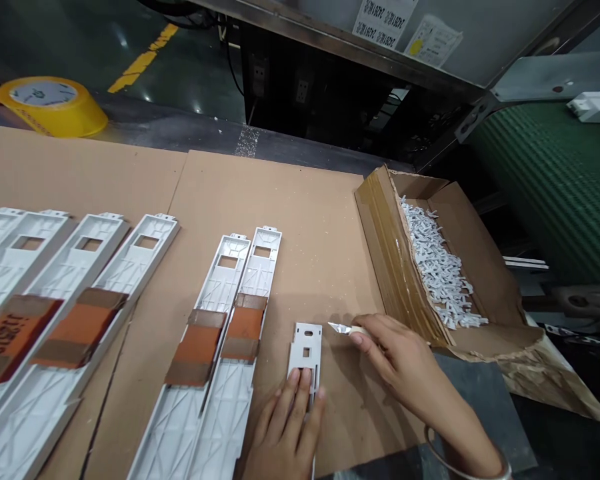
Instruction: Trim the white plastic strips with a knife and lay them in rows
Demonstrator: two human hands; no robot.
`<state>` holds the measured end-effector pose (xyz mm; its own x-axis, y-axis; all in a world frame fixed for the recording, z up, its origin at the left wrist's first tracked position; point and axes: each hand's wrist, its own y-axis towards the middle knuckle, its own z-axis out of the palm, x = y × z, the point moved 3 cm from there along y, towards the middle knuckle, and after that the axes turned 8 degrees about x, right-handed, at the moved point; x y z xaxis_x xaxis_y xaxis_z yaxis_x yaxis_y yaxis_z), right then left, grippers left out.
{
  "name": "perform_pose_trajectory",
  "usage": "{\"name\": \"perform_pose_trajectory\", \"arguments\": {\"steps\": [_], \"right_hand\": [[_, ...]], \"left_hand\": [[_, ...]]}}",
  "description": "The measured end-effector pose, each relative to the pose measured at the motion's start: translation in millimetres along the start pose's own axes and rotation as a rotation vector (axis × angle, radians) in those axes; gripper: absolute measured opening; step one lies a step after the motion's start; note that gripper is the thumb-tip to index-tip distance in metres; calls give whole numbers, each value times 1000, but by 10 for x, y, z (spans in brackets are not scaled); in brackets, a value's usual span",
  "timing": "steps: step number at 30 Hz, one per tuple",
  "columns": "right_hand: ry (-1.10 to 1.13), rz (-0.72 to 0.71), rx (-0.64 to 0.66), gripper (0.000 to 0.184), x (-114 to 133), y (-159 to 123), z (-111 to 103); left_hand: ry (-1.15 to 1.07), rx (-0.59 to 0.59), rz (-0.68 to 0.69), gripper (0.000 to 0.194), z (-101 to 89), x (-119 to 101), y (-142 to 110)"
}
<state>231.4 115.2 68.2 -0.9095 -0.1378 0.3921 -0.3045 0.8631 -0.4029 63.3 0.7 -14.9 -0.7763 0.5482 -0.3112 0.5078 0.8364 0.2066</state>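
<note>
My left hand (286, 428) lies flat, fingers together, pressing on the near part of a white plastic strip (305, 348) that rests on the cardboard sheet (300, 200). My right hand (400, 363) is closed round a small craft knife (341, 328), whose silver blade points left, a little right of the strip's far end. Just to the left lie two long white plastic panels (230, 327) side by side, each with a brown cardboard pad on it.
Several more white panels (65, 293) with brown pads lie at the left. An open cardboard box (395, 267) of small white plastic scraps stands at the right. A yellow tape roll (50, 103) sits far left. A green conveyor belt (555, 173) runs at the far right.
</note>
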Motion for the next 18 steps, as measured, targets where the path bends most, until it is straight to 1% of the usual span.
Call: {"name": "perform_pose_trajectory", "arguments": {"steps": [3, 5, 8, 10, 11, 12, 14, 15, 16, 17, 18], "right_hand": [[122, 66, -96, 24, -42, -204, 110], [205, 85, -145, 23, -42, -349, 139], [385, 125, -244, 24, -74, -612, 116], [488, 201, -409, 26, -167, -840, 49], [542, 257, -527, 27, -240, -975, 4], [600, 316, -675, 27, -326, -1122, -47], [710, 393, -991, 27, -503, -1426, -141], [748, 406, -1121, 25, -579, -1560, -175], [757, 407, -1210, 24, -638, -1667, -197], [716, 404, -1236, 24, -671, -1735, -205], [642, 415, -1203, 26, -682, -1760, -192]], "left_hand": [[-17, 33, 88, 36, -74, 37, -16], [10, 86, 187, 29, -156, 87, 11], [79, 154, 358, 18, -354, 149, 164], [125, 142, 462, 14, -538, 127, 333], [148, 117, 496, 14, -640, 93, 424], [171, 92, 523, 16, -739, 47, 506], [202, 62, 524, 21, -908, -50, 620], [210, 60, 491, 22, -966, -86, 641], [216, 66, 437, 23, -1002, -107, 633], [228, 76, 374, 26, -1012, -113, 597], [247, 87, 303, 31, -996, -106, 536]]}}
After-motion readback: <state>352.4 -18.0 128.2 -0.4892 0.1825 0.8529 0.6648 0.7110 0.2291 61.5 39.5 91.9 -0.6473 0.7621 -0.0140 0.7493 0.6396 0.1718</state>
